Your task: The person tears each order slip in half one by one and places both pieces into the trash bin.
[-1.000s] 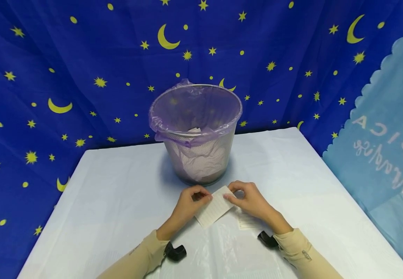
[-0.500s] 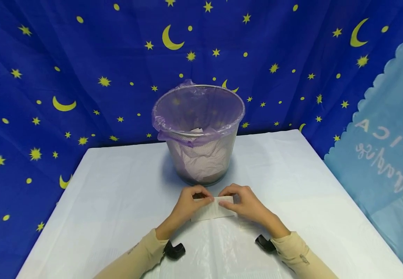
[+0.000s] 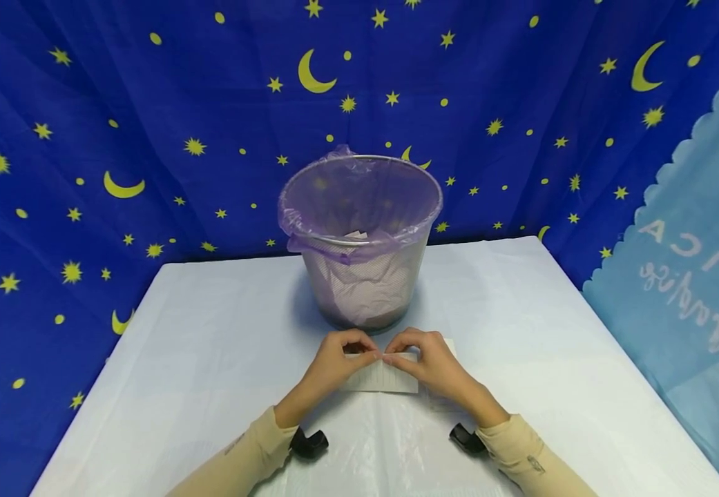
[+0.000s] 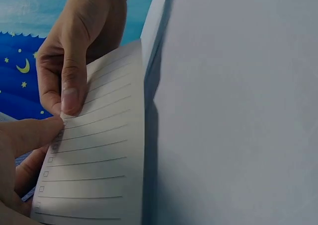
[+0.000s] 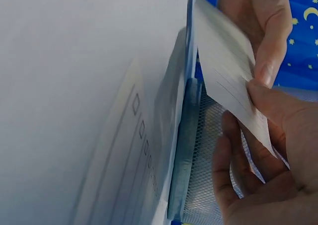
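Between both hands a small lined sheet of paper is held up in front of the bin; the left wrist view shows ruled lines and a column of little checkboxes on this paper. My left hand pinches its upper edge between thumb and fingers. Right beside it, my right hand pinches the same edge, the thumb tips nearly meeting. In the right wrist view the paper looks whole, with no tear visible. Another checklist sheet lies flat on the table, partly hidden beneath my right hand in the head view.
A metal mesh wastebasket with a purple plastic liner stands just beyond the hands. Some white paper shows inside it. A white cloth covers the table. A blue star-and-moon curtain hangs behind.
The paper was tilted a second ago and is now turned level, its long edge facing the bin. My right hand has slid left along the edge, up to the left hand.
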`<act>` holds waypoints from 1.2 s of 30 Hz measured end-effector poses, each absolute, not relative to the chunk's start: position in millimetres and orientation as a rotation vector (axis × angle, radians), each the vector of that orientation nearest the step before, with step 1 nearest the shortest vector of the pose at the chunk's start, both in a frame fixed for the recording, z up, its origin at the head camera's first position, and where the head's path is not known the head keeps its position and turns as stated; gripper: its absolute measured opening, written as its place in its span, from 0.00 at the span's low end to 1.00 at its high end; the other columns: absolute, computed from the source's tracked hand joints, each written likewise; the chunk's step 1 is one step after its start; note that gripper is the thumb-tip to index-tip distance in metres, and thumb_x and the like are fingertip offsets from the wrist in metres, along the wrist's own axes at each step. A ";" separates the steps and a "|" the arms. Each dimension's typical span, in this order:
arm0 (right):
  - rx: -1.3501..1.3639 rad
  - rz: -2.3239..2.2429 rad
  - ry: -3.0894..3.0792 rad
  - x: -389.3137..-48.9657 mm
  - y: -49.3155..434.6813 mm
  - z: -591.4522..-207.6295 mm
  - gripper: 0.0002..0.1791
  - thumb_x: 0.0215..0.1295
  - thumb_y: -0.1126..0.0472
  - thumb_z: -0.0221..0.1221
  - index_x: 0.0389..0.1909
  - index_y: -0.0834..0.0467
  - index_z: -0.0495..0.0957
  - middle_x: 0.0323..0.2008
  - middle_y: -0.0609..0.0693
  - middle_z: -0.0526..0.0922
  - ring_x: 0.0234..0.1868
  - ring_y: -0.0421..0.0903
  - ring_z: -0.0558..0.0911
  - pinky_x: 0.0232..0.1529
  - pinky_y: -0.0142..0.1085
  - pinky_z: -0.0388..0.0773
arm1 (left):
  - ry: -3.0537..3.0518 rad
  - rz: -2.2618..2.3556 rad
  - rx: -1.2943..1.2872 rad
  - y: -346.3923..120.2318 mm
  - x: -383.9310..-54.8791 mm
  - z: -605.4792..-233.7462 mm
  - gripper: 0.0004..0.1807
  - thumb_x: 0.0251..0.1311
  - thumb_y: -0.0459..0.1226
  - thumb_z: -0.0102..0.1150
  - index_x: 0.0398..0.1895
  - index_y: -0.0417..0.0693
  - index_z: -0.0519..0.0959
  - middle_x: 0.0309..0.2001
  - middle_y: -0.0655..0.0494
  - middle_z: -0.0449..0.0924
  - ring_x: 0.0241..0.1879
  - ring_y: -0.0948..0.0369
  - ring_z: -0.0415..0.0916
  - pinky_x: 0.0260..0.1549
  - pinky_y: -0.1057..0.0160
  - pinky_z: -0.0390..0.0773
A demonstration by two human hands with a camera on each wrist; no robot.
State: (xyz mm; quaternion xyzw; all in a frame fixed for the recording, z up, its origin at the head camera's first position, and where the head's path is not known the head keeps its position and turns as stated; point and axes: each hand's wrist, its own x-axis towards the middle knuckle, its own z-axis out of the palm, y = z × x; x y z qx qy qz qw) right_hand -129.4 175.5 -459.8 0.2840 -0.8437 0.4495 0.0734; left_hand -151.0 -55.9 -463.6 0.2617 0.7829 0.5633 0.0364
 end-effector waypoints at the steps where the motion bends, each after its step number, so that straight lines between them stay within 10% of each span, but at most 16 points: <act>1: 0.847 1.352 -2.536 -129.3 174.9 -459.6 0.02 0.68 0.61 0.71 0.37 0.50 0.90 0.37 0.38 0.89 0.41 0.37 0.86 0.46 0.39 0.85 | 2.414 1.724 0.798 -56.6 -150.9 -462.5 0.04 0.65 0.38 0.74 0.36 0.47 0.89 0.36 0.55 0.89 0.38 0.63 0.82 0.46 0.63 0.82; 36: 0.970 1.274 -2.377 -133.3 171.4 -388.7 0.02 0.68 0.60 0.72 0.39 0.50 0.90 0.37 0.40 0.89 0.40 0.39 0.87 0.42 0.42 0.86 | 2.476 1.693 1.002 -62.9 -148.7 -383.1 0.03 0.66 0.37 0.73 0.38 0.49 0.89 0.36 0.58 0.87 0.37 0.61 0.83 0.43 0.60 0.85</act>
